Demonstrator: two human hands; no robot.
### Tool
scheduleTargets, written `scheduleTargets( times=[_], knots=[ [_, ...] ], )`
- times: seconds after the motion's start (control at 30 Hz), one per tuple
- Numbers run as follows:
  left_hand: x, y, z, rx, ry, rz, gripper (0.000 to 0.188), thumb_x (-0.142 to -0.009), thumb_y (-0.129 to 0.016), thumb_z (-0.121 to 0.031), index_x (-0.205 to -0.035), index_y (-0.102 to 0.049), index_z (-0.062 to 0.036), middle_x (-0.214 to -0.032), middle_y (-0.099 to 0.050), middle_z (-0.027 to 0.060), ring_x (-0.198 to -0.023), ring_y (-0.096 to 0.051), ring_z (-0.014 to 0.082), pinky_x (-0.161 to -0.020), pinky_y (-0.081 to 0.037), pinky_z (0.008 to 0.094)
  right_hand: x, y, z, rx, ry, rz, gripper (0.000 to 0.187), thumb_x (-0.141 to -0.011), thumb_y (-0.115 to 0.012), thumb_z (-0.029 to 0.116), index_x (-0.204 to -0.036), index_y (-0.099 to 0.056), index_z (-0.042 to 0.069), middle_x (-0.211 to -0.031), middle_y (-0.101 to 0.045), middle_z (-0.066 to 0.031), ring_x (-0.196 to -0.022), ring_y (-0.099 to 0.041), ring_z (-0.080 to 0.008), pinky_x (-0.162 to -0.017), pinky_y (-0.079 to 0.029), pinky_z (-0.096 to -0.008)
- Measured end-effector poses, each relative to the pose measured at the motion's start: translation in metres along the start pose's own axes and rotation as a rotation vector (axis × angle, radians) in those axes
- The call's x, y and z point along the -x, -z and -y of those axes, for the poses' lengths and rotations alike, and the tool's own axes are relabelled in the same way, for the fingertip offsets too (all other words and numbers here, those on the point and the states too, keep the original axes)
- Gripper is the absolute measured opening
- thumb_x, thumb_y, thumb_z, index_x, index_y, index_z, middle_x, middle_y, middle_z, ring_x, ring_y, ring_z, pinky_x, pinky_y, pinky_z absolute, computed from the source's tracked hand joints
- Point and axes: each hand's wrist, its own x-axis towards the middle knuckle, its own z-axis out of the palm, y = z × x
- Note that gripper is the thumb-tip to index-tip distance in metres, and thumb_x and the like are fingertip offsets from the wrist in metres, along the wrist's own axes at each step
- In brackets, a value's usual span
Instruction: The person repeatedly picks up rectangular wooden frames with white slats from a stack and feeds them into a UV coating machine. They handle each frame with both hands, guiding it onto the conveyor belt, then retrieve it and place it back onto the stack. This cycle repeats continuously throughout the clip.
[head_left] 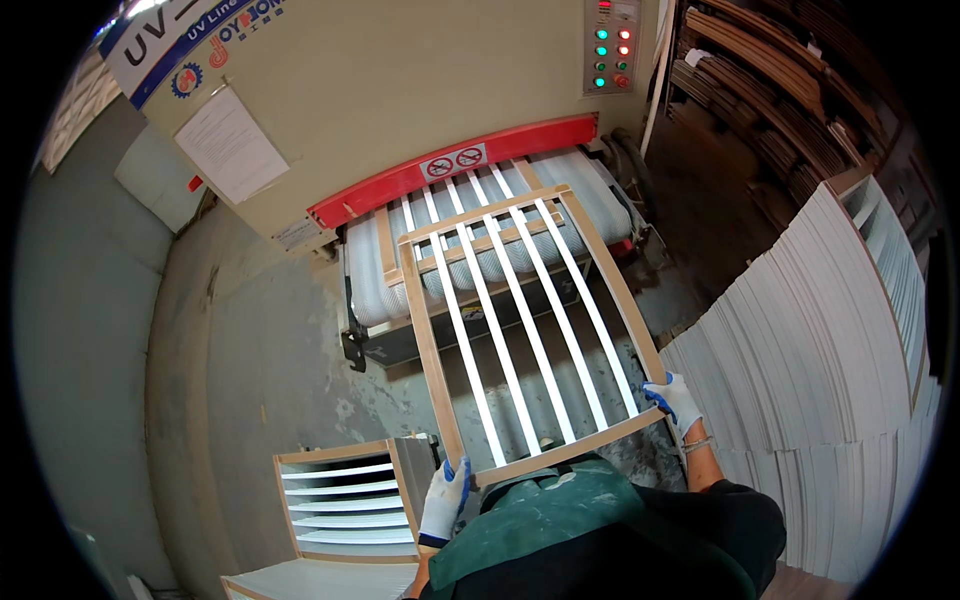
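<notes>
I hold a slatted frame [431, 350] with brown edges and several white slats, tilted out in front of me. My left hand [443, 500], in a white and blue work glove, is closed round its near left corner. At the near right corner, my right hand [676, 402], in a matching glove, grips the edge. The frame's far end reaches over a machine's roller conveyor [375, 295]. Under that far end, a second slatted frame [386, 245] lies on the conveyor, partly hidden beneath a red guard bar [370, 190].
A large beige machine [400, 90] with a lit control panel [612, 50] stands ahead. To my right rises a tall stack of white panels [800, 330]. More slatted frames [345, 500] are piled at the lower left. Brown boards [770, 70] lie stacked at the far right.
</notes>
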Motion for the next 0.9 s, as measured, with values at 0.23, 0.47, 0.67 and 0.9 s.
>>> scheduleTargets(
  times=[0.23,0.47,0.67,0.9],
  knots=[
    [0.001,-0.001,0.001,-0.157,-0.083,0.013,0.038,-0.098,-0.053,-0.027,-0.123,-0.058,0.0001,-0.108,-0.065,0.0222,-0.102,-0.063,0.0374,-0.089,-0.049,0.0412,-0.003,0.001,0.001,0.026,-0.020,-0.025,0.027,-0.083,-0.077,0.022,-0.098,-0.070,0.001,-0.073,-0.064,-0.0021,-0.060,-0.057,-0.0093,-0.053,-0.045,-0.0245],
    [-0.008,-0.005,0.007,-0.194,-0.093,-0.041,0.048,-0.100,-0.052,-0.041,-0.117,-0.062,0.0021,-0.104,-0.068,0.0240,-0.099,-0.065,0.0387,-0.087,-0.048,0.0417,-0.013,0.001,-0.003,0.042,-0.025,-0.005,0.030,-0.083,-0.077,0.023,-0.102,-0.069,0.000,-0.073,-0.064,-0.0030,-0.061,-0.058,-0.0113,-0.054,-0.047,-0.0254],
    [-0.011,-0.008,0.002,0.025,0.098,-0.029,0.046,-0.100,-0.053,-0.041,-0.114,-0.063,0.0013,-0.101,-0.068,0.0221,-0.097,-0.066,0.0369,-0.086,-0.049,0.0409,-0.006,0.002,0.005,0.051,-0.002,-0.020,0.029,-0.083,-0.077,0.022,-0.100,-0.070,-0.001,-0.075,-0.064,-0.0034,-0.062,-0.058,-0.0110,-0.054,-0.045,-0.0258],
    [-0.020,-0.002,-0.009,0.031,0.224,0.022,0.040,-0.099,-0.056,-0.036,-0.115,-0.063,-0.0007,-0.094,-0.068,0.0191,-0.094,-0.066,0.0346,-0.083,-0.049,0.0397,-0.013,-0.003,0.004,0.018,-0.010,-0.036,0.031,-0.082,-0.078,0.024,-0.100,-0.069,0.001,-0.073,-0.063,-0.0020,-0.059,-0.056,-0.0110,-0.053,-0.044,-0.0261]
  ],
)
